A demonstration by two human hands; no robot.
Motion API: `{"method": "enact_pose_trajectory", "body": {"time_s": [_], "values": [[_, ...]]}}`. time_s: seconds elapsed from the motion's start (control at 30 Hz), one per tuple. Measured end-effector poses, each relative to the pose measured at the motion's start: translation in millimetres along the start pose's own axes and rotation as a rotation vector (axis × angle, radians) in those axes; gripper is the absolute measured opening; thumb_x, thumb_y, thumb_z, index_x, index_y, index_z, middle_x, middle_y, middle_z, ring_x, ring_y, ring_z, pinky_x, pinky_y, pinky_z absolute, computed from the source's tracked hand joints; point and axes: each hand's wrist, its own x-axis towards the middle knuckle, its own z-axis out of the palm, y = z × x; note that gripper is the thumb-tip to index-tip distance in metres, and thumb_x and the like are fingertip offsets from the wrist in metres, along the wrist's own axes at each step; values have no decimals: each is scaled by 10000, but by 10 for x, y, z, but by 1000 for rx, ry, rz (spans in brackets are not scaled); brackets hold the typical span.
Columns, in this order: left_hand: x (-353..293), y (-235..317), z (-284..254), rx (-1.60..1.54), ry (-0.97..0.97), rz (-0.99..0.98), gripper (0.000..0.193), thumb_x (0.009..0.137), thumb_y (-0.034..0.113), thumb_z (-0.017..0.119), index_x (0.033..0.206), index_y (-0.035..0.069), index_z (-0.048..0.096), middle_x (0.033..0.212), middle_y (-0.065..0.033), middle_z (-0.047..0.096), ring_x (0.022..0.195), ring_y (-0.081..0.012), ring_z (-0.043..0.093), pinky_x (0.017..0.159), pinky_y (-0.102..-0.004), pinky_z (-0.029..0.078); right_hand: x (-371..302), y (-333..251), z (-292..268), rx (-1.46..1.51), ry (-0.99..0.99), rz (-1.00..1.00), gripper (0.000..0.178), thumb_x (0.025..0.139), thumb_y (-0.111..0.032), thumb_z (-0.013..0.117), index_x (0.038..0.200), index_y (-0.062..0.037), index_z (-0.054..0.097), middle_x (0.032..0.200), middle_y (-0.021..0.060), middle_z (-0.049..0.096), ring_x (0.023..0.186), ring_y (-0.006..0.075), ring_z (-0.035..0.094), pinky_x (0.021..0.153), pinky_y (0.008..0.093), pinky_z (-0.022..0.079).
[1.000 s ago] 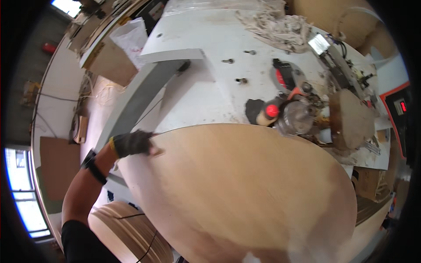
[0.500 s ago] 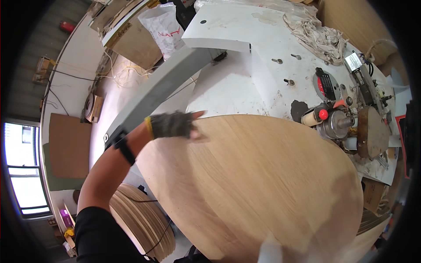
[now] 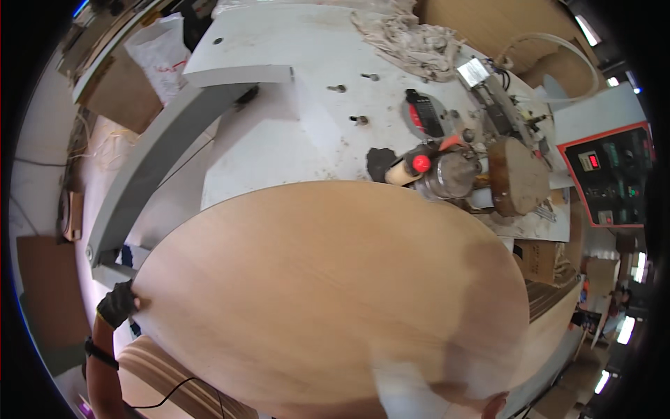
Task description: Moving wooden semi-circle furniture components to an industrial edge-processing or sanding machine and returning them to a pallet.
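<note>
Crosswise, the oval board [image 3: 314, 279] stretches right from the left hand [image 3: 119, 304], fingers pinching its rim; the right hand's [image 3: 495, 406] grip is unclear.

Right hand [image 3: 495, 406] mostly cut off by the picture's lower edge.

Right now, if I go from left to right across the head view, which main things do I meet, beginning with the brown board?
Brown board → gloved left hand → large rounded wooden panel → red-edged control box.
</note>
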Motion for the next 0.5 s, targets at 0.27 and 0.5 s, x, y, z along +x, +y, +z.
{"method": "enact_pose_trajectory", "body": {"time_s": [0.27, 0.5], "values": [[288, -532, 390, -24, 112, 239, 555, 896, 477, 557, 1092, -43, 570, 776, -135, 548, 581, -269, 546, 449, -356, 442, 374, 260, -1531, 1637, -300, 1045, 751, 970, -551, 316, 1159, 133, 559, 1147, 292, 596, 1052, 432, 558, 918, 459, 426], [2268, 311, -839, -394, 82, 247, 590, 833, 451, 664, 1158, -31, 561, 891, -157, 597, 734, -311, 624, 603, -368, 504, 462, 278, -1832, 1572, -310, 1033, 675, 996, -477, 279, 1156, 106, 579, 1081, 292, 623, 999, 428, 583, 902, 454, 433]]}}
